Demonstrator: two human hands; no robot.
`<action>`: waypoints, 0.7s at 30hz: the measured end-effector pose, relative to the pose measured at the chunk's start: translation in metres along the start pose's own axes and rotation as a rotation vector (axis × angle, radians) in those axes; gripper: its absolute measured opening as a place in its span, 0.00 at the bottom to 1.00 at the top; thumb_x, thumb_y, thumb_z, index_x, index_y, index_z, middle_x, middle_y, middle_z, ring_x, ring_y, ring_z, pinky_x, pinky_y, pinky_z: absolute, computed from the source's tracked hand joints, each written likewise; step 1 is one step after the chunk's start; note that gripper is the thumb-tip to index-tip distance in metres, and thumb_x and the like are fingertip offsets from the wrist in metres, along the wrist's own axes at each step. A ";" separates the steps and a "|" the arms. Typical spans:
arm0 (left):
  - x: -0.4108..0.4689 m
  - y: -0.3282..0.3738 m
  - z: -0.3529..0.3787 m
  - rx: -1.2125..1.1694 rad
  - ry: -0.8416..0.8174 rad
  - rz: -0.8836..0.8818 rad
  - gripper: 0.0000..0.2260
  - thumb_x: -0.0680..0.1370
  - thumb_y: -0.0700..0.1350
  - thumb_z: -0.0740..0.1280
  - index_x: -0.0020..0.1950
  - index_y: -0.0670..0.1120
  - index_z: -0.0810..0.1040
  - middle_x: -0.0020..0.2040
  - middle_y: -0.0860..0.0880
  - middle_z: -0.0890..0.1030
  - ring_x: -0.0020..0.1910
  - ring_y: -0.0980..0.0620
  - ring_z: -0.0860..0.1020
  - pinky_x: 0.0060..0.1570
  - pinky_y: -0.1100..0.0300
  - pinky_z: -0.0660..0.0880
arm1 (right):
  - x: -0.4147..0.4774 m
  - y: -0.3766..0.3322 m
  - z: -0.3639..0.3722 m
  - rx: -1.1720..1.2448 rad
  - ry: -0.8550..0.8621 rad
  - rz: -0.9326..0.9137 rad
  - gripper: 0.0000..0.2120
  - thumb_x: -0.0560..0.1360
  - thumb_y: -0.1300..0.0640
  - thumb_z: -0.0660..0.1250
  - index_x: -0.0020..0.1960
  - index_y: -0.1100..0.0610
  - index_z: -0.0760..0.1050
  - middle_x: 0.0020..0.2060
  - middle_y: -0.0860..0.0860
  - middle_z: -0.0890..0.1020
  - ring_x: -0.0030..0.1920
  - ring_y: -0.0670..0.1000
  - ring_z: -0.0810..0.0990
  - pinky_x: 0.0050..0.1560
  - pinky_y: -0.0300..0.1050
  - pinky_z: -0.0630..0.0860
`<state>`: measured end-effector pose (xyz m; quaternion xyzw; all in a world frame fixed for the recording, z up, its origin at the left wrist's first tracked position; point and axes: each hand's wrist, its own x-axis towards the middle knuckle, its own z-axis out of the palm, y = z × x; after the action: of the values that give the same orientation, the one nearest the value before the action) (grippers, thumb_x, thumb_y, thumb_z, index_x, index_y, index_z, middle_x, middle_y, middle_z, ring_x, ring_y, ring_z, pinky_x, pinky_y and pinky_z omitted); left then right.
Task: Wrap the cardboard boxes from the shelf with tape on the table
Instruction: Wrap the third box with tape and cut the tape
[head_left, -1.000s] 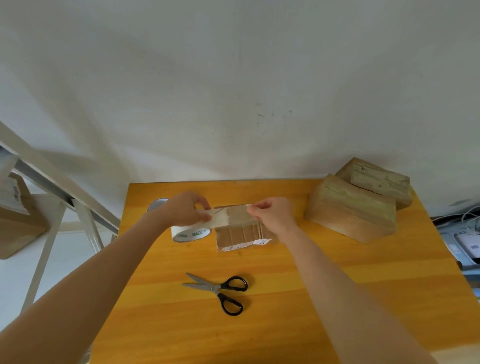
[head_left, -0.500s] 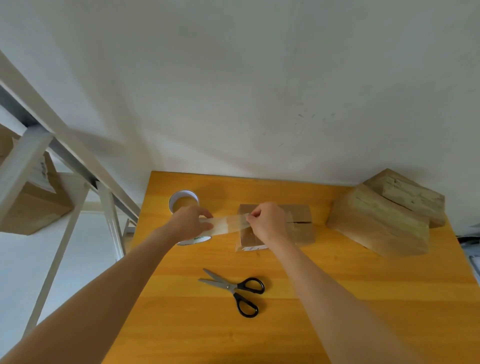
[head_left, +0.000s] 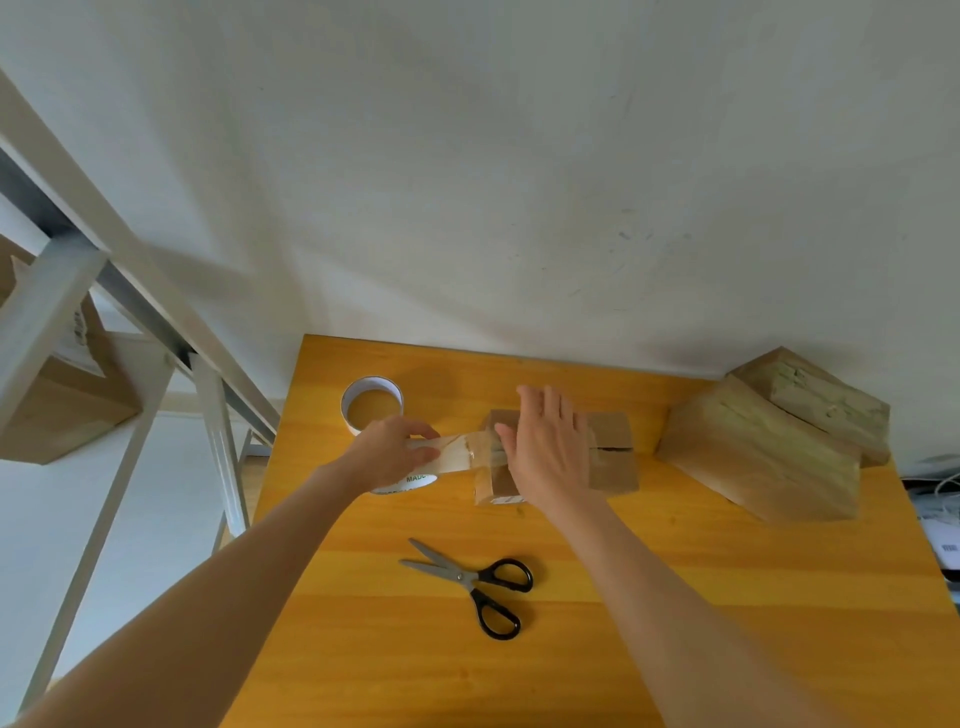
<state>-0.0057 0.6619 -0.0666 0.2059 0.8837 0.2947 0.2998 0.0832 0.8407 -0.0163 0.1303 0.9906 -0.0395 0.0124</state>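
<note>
Cardboard box, the one we are working on, lies flat on the orange bench a little behind its middle, with the seam between its top flaps showing on the right. Our right hand lies on the box's left part. Its grip is wide, the fingers straight and together, and it holds nothing. A strip of clear tape runs taut from the box's left end across to our left hand, which hovers just left of the box. That grip is curled round the tape roll, thumb toward the box. Only the roll's white printed rim shows below the fingers. Just behind the left hand a white ring sits on the bench, and we cannot tell whether it is part of the same roll.

Near us, apart from the box, black-handled scissors lie on the bench with their blades slightly parted and pointing left. At the bench's far right corner two taped boxes sit touching, the smaller one behind the larger and against the wall. Left of the bench stands a white metal shelf carrying another brown box. Cables lie past the bench's right edge.
</note>
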 end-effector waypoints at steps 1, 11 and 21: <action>0.000 -0.001 0.000 -0.005 0.001 0.006 0.12 0.77 0.47 0.65 0.60 0.49 0.80 0.52 0.47 0.81 0.46 0.51 0.76 0.41 0.61 0.73 | 0.000 -0.001 0.004 0.027 -0.019 0.017 0.27 0.81 0.44 0.51 0.75 0.57 0.57 0.70 0.59 0.66 0.70 0.59 0.64 0.68 0.53 0.63; 0.000 -0.007 0.002 -0.029 -0.023 0.023 0.12 0.78 0.48 0.66 0.60 0.49 0.79 0.47 0.52 0.77 0.47 0.51 0.76 0.43 0.61 0.71 | -0.001 0.018 0.045 0.072 -0.177 0.101 0.28 0.79 0.39 0.31 0.75 0.46 0.30 0.77 0.51 0.41 0.77 0.52 0.40 0.74 0.53 0.37; 0.002 -0.006 0.000 0.022 -0.061 0.075 0.13 0.78 0.48 0.65 0.62 0.51 0.79 0.52 0.49 0.81 0.49 0.52 0.76 0.45 0.63 0.68 | 0.001 -0.013 0.026 -0.235 -0.404 -0.365 0.59 0.65 0.30 0.67 0.77 0.56 0.34 0.73 0.61 0.31 0.74 0.61 0.31 0.73 0.61 0.35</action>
<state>-0.0083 0.6588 -0.0710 0.2510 0.8691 0.2895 0.3129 0.0789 0.8267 -0.0409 -0.0628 0.9729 0.0487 0.2171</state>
